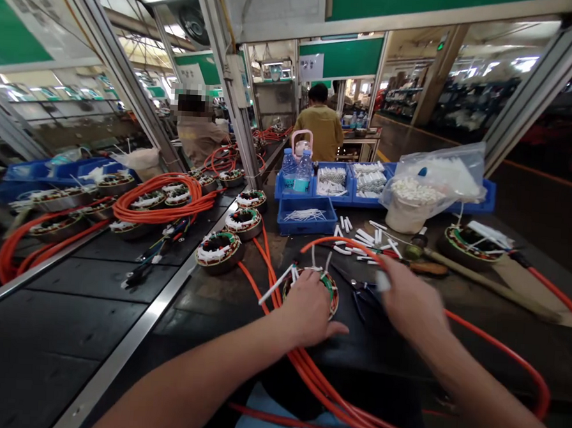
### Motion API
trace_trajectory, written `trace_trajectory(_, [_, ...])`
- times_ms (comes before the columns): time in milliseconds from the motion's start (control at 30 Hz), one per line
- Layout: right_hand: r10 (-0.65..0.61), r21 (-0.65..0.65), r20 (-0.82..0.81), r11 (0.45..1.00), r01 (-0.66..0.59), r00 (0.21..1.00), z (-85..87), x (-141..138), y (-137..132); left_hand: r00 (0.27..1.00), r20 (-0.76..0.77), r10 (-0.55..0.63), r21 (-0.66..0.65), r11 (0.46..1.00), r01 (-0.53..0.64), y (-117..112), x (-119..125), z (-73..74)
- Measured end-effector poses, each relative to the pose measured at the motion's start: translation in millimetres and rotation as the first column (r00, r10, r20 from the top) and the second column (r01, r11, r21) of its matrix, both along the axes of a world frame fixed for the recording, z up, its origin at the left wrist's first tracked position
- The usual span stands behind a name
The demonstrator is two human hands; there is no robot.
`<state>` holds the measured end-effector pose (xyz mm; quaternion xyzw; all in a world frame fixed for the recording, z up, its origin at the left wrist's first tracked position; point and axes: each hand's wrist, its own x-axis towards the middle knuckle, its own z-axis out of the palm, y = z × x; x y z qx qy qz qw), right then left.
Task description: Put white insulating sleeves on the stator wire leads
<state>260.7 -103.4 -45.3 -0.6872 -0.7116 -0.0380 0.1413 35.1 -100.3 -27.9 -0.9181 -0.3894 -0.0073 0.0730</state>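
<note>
A round motor stator (335,299) with white, green and copper-coloured windings lies on the bench in front of me. My left hand (307,304) is over it, fingers curled onto the windings and thumb stretched to the right; it hides much of the stator. White sleeves (275,285) stick out at its left side. To the right, my right hand (413,300), slightly blurred, is closed around an orange cable (344,241) whose free end arcs leftward above the stator. A small white piece shows at its fingertips. Dark-handled pliers (358,294) lie between my hands.
Loose white sleeves (366,236) are scattered behind, before blue bins (307,225). A mallet (484,282) and another stator (471,246) lie right. Stators (218,252) line the left, beside a belt (94,293) carrying a coiled orange cable (123,207). Two people sit farther off.
</note>
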Motion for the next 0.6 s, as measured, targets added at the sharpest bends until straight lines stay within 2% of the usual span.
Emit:
trace_trajectory(100, [0.140,-0.113,0.084,0.985,-0.130,0.987,1.9,-52.0,40.7,0.999,0.003,-0.050,-0.146,0.988,0.050,7.5,-14.6,16.0])
trace_trajectory(200, [0.221,-0.150,0.076,0.966,-0.208,0.972,-11.1,-58.6,60.5,0.998,0.066,-0.011,-0.225,0.974,0.025,9.2,-37.4,14.3])
trace_trajectory(267, [0.267,-0.131,0.064,0.957,-0.257,0.962,-19.3,-52.0,58.9,0.995,0.077,0.062,-0.236,0.971,-0.043,6.2,-45.3,5.7])
trace_trajectory(333, [0.402,-0.096,0.002,0.912,-0.400,0.916,-24.5,-47.8,48.7,0.991,0.090,0.103,-0.246,0.966,-0.078,4.0,-46.0,-1.4])
trace_trajectory(400, [0.564,-0.073,-0.155,0.812,-0.579,0.811,-29.1,-49.6,35.7,0.987,0.101,0.128,-0.267,0.959,-0.097,5.4,-41.6,-3.1])
trace_trajectory(467, [0.635,-0.056,-0.358,0.718,-0.694,0.685,-35.9,-56.1,25.7,0.985,0.077,0.155,-0.288,0.949,-0.127,10.8,-34.9,0.0])
trace_trajectory(500, [0.622,-0.043,-0.436,0.707,-0.706,0.650,-40.2,-60.1,22.6,0.984,0.054,0.171,-0.296,0.944,-0.147,14.3,-31.4,2.5])
trace_trajectory(600, [0.567,0.045,-0.544,0.756,-0.653,0.619,-53.7,-70.7,19.3,0.981,-0.016,0.193,-0.316,0.930,-0.188,23.6,-23.1,8.7])
